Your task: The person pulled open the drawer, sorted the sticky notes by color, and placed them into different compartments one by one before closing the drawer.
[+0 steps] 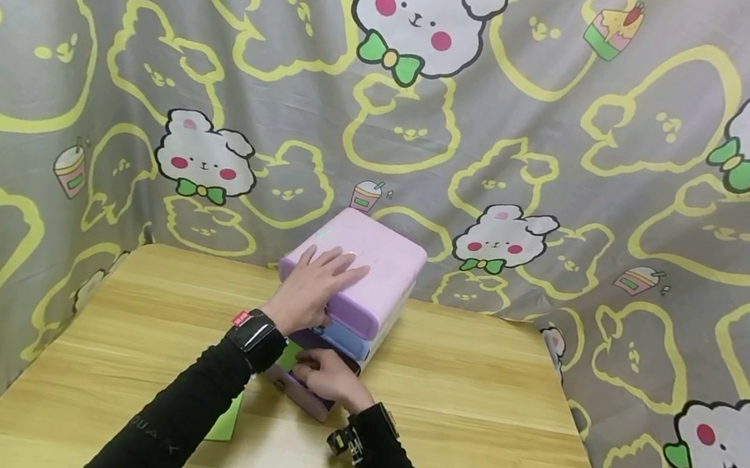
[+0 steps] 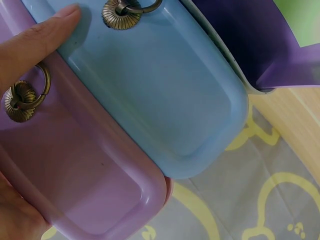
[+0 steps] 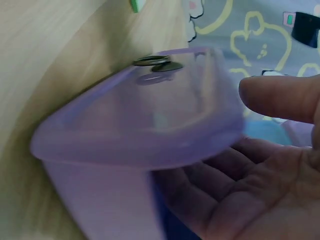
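Observation:
A small drawer cabinet (image 1: 373, 266) with a pink top stands on the table. My left hand (image 1: 316, 290) rests on its top with fingers spread; in the left wrist view the thumb (image 2: 45, 37) lies against the blue drawer (image 2: 150, 95), which is closed. The bottom purple drawer (image 1: 301, 396) is pulled out, with something green (image 1: 287, 357) inside. My right hand (image 1: 333, 379) reaches into this drawer, its thumb held apart from the fingers in the right wrist view. Behind the drawer front (image 3: 125, 120) the fingertips are hidden, and no held object shows.
On the wooden table (image 1: 464, 412), a green note-like piece (image 1: 225, 423) lies partly under the left forearm. A grey curtain (image 1: 419, 143) with rabbit prints hangs behind the cabinet and along both sides. Ring pulls (image 2: 122, 14) stick out from the drawer fronts.

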{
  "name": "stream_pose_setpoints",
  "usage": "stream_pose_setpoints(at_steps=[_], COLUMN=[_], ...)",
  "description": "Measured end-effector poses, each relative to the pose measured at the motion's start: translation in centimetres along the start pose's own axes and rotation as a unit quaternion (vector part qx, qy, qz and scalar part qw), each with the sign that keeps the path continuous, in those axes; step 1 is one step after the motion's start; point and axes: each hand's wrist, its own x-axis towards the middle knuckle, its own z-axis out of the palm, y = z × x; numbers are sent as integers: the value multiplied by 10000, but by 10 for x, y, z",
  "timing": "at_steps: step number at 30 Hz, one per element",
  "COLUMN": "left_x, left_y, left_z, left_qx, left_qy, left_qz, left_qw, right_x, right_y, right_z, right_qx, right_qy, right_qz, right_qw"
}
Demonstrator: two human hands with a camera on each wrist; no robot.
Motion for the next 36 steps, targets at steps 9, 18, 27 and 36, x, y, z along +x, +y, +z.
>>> stream_pose_setpoints(at_steps=[9, 18, 27, 36], left_x=[1, 3, 0, 0], left_y=[1, 0, 0, 1], left_z=[-1, -1, 0, -1], left_qx=[75, 69, 57, 65], left_qy=[2, -62, -63, -55], left_qz=[7, -18, -17, -8], left_qw=[10000, 10000, 10000, 10000], right_x=[-20, -30, -34, -38], right_y=[-36, -57, -60, -61], right_z=[-2, 5, 19, 24], right_qx=[-849, -873, -1104, -1037], right_qy=[434, 855, 1333, 1372], right_qz=[-517, -1283, -1627, -1670], right_qw=[9941, 9842, 9714, 9708])
